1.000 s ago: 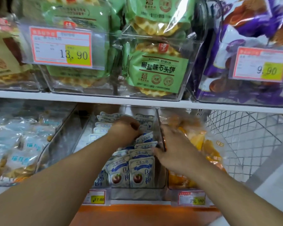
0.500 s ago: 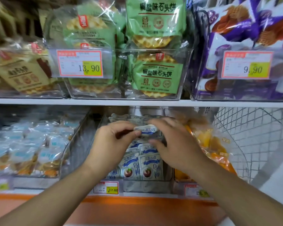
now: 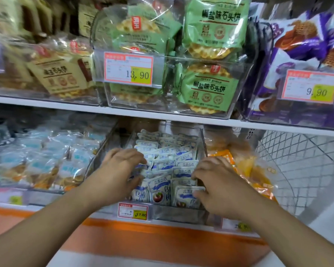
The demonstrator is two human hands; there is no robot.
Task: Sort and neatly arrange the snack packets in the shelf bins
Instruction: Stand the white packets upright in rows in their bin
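Several small white and blue snack packets (image 3: 162, 186) stand in rows in a clear bin (image 3: 178, 213) at the middle of the lower shelf. My left hand (image 3: 118, 171) is over the bin's left side, fingers bent over the tops of the left-row packets and thumb under them, gripping them. At the bin's front right corner my right hand (image 3: 217, 183) has curled fingers and a thumb that pinch the top of a front packet (image 3: 183, 194). Both forearms reach in from below.
A bin of pale blue wrapped snacks (image 3: 46, 164) lies to the left and a bin of orange packets (image 3: 247, 170) to the right, beside a wire basket (image 3: 301, 162). The upper shelf (image 3: 123, 110) holds bins of green waffle packs (image 3: 206, 89) and purple packs (image 3: 297, 45). Price tags hang on the bin fronts.
Both hands have come down and apart from the middle of the bin. The left has moved to the left row, the right to the front right packets. The single packet held between them is released.
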